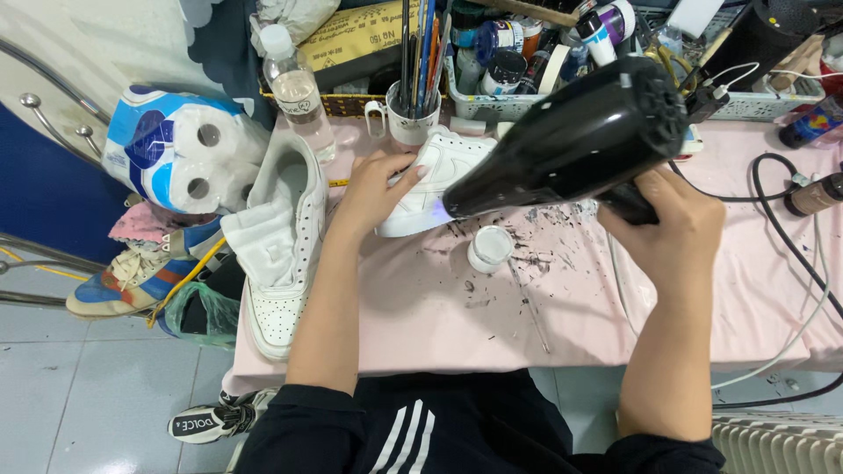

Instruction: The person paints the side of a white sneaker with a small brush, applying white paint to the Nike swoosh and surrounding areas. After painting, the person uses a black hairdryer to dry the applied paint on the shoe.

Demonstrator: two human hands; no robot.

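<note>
Far left, a blue-and-white pack of toilet rolls [180, 149], then a white leather sneaker stuffed w/ white cloth [283, 241] at the edge of the pink-covered table [421, 316]. Left hand [373, 189] – fingers curled round, gripping a second white low-top sneaker [430, 180] mid-table. Small white open jar [490, 247] just below. Right hand [663, 224] – fingers wrapped tight on the handle of a black plastic hair dryer [571, 140], nozzle close to that shoe.

A blue-and-white pack of toilet rolls [180, 149] sat at the bench's [457, 307] left edge; a clear, white-labelled bottle [299, 88] stood behind, beside a yellow printed sheet [351, 35].
</note>
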